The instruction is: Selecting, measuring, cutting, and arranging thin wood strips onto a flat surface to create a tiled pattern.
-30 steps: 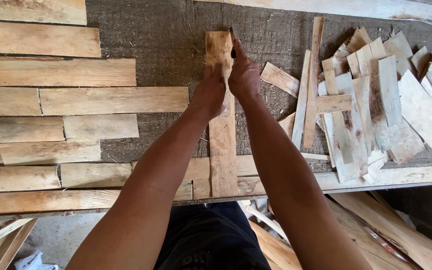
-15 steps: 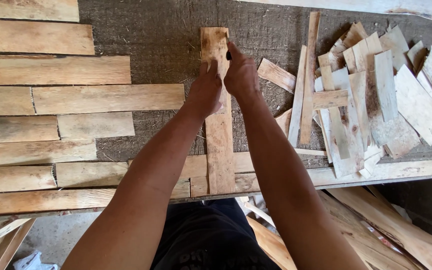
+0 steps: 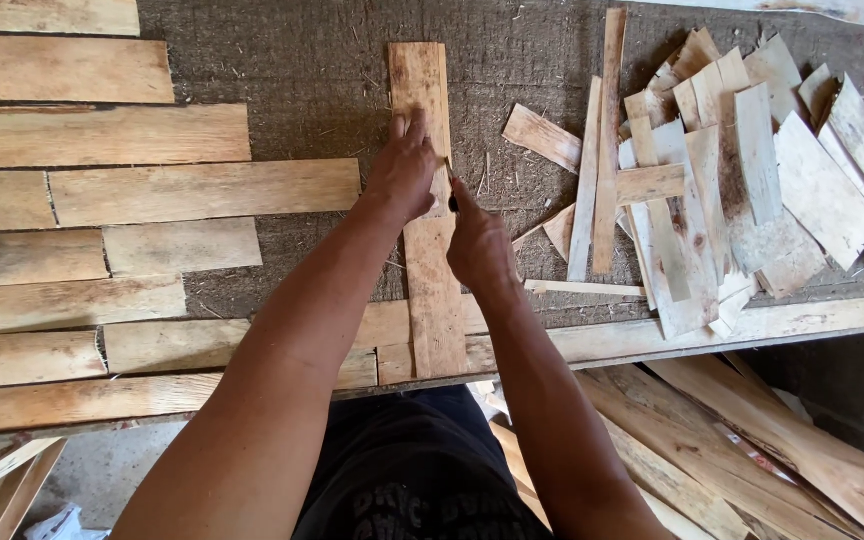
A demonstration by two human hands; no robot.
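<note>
The worktop [image 3: 312, 70], covered in rough grey-brown matting, is seen from above. Its left part is taken up by flat wooden slats [image 3: 202, 190] laid side by side in rows, edges touching, apparently so that a level sheet is formed. At the right a loose heap of offcuts [image 3: 752, 180] is piled well apart from those rows, kept clear of the working strip. Below the near edge, more boards [image 3: 752, 450] lie slanted on the floor.

Between rows and heap 1 long upright slat [image 3: 434, 300] is laid lengthwise away from the body, its near end lapping over the front row. It is pinned flat by the left hand [image 3: 404, 170], closed down over its upper middle. The right hand [image 3: 480, 245] is closed on a small dark tool [image 3: 452, 200], its tip set at the slat's right edge just below the left hand; what kind of tool cannot be told. Bare matting is left open on both sides of the slat.
</note>
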